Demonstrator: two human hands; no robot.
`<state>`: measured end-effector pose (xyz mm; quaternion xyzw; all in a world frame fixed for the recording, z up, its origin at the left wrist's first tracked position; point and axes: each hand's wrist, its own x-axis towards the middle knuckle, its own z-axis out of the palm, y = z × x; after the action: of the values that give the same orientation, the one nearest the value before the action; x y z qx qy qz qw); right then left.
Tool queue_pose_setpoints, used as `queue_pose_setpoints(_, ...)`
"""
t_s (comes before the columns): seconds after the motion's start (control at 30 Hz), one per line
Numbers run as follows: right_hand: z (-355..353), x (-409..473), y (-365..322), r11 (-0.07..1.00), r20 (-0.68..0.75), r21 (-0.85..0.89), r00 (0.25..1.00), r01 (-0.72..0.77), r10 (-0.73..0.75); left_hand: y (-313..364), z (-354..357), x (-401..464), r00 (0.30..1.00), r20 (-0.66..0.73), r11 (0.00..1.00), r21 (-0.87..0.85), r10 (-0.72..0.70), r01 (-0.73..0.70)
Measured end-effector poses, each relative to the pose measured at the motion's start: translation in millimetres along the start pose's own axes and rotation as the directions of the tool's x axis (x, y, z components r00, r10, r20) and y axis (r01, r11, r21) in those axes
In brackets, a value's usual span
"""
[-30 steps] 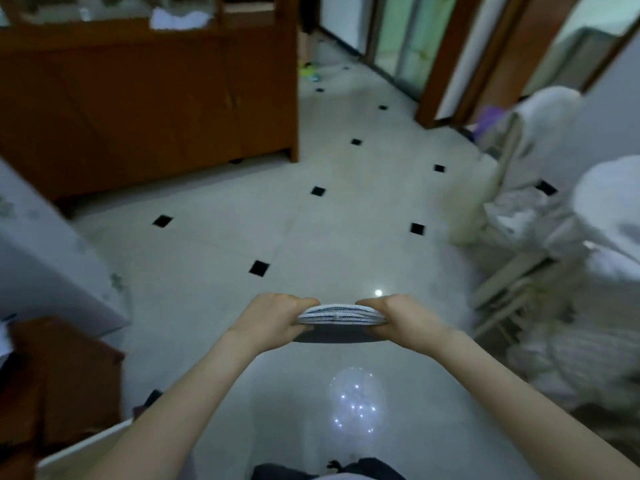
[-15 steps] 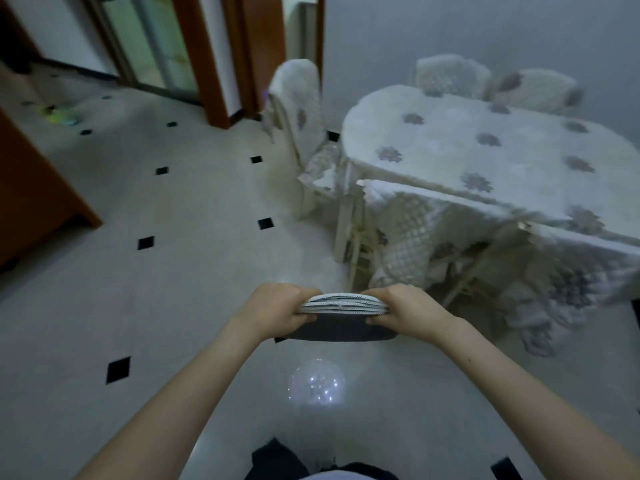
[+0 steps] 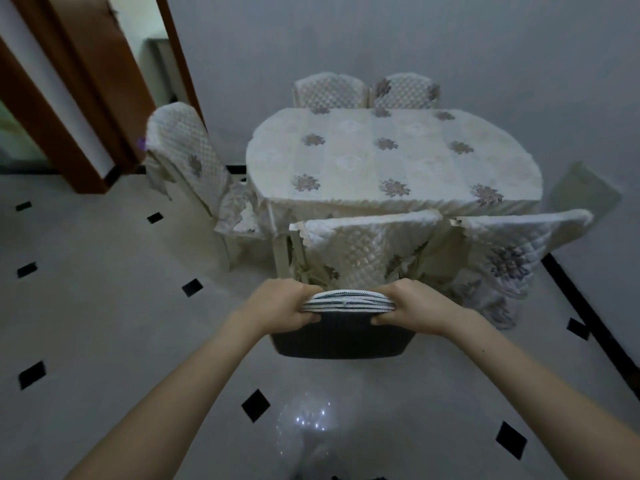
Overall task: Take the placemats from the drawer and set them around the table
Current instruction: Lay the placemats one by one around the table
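**Placemat stack in transit, table ahead**

Far left: brown door frame [image 3: 79, 109], pale tiled floor [image 3: 104, 306] with small black diamond insets.

Left of centre: one covered chair [image 3: 188, 157] in quilted cream fabric, set at the table's left end.

Lower left: left hand [image 3: 277, 308], fingers curled round the left edge of the placemats [image 3: 348, 301], thumb side on top, fingertips tucked under. Firm hold.

Centre: stack of several round placemats, white lace-trimmed edges showing layered, dark ribbed underside hanging down below the hands. Held in the air between both hands, short of the table, above the floor, not yet set down.

Handling, as a judgement: light, soft and floppy, sagging in the middle; layers likely to slide over one another if tilted. Best held at opposite rims, as here, or supported flat from below; single mats best peeled from the top by the lace edge.

Lower right: right hand [image 3: 414, 308], gripping the right edge likewise.

Centre to right: oval table [image 3: 346, 157] under floral cream cloth; two chairs [image 3: 367, 90] behind, two chair backs [image 3: 446, 237] on the near side, between person and tabletop.
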<state>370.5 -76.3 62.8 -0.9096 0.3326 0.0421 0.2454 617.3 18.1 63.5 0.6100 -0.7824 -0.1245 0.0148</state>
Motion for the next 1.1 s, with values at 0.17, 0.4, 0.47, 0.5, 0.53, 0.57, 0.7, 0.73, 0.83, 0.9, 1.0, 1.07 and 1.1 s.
queue_pose_setpoints(0.17, -49.3, 54.2, -26.9, 0.998, -0.024, 0.065, 0.999, -0.021, 0.022, -61.1, -63.2, 31.6, 0.999, 0.016, 0.998, 0.034, 0.050, -0.050)
queue_pose_setpoints(0.4, -144.2, 154.1, -36.9, 0.999, -0.056, 0.037, 0.998, 0.005, -0.003, -139.3, -154.9, 92.5, 0.999, -0.018, 0.998, 0.033, 0.047, -0.046)
queue_pose_setpoints(0.47, -171.7, 177.4, -39.3, 0.999, -0.069, 0.018, 0.997, 0.030, -0.029, -156.5, -177.4, 107.1, 0.999, -0.031, 0.999, 0.027, 0.036, -0.035)
queue_pose_setpoints(0.5, -187.4, 192.1, -38.9, 0.999, -0.080, 0.008, 0.996, 0.038, -0.038, -166.1, -190.9, 116.6, 0.998, -0.046, 0.999, 0.030, 0.031, -0.029)
queue_pose_setpoints(0.53, -203.0, 205.8, -38.2, 0.999, -0.092, -0.002, 0.995, 0.047, -0.047, -174.7, -204.7, 126.2, 0.998, -0.064, 0.999, 0.037, 0.025, -0.022)
queue_pose_setpoints(0.57, -218.9, 219.9, -37.3, 0.998, -0.105, -0.014, 0.993, 0.055, -0.057, -184.1, -218.8, 136.2, 0.997, -0.081, 0.999, 0.044, 0.015, -0.012)
queue_pose_setpoints(0.7, -278.6, 271.6, -34.8, 0.995, -0.142, -0.050, 0.986, 0.084, -0.090, -221.7, -269.7, 177.9, 0.988, -0.155, 0.998, 0.064, 0.001, 0.009)
queue_pose_setpoints(0.73, -290.0, 284.4, -33.1, 0.994, -0.151, -0.052, 0.983, 0.093, -0.100, -231.5, -278.6, 189.1, 0.986, -0.169, 0.997, 0.076, 0.002, 0.011)
queue_pose_setpoints(0.83, -312.1, 325.3, -23.0, 0.992, -0.179, -0.074, 0.978, 0.098, -0.110, -259.9, -293.1, 223.4, 0.980, -0.197, 0.995, 0.103, 0.005, 0.016)
queue_pose_setpoints(0.9, -317.7, 351.4, -13.8, 0.994, -0.194, -0.074, 0.976, 0.084, -0.097, -279.5, -293.4, 245.9, 0.975, -0.223, 0.992, 0.125, 0.020, 0.008)
queue_pose_setpoints(1.0, -315.4, 387.5, 2.8, 0.997, -0.203, -0.066, 0.978, 0.043, -0.055, -310.7, -283.9, 279.9, 0.964, -0.263, 0.985, 0.170, 0.042, 0.003)
queue_pose_setpoints(1.07, -310.9, 412.7, 13.2, 0.998, -0.214, -0.061, 0.977, 0.003, -0.016, -333.2, -275.3, 303.8, 0.958, -0.276, 0.982, 0.187, 0.076, -0.024)
queue_pose_setpoints(1.1, -307.3, 425.7, 18.5, 0.997, -0.229, -0.069, 0.973, -0.014, -0.002, -344.5, -270.7, 315.5, 0.954, -0.282, 0.981, 0.190, 0.103, -0.049)
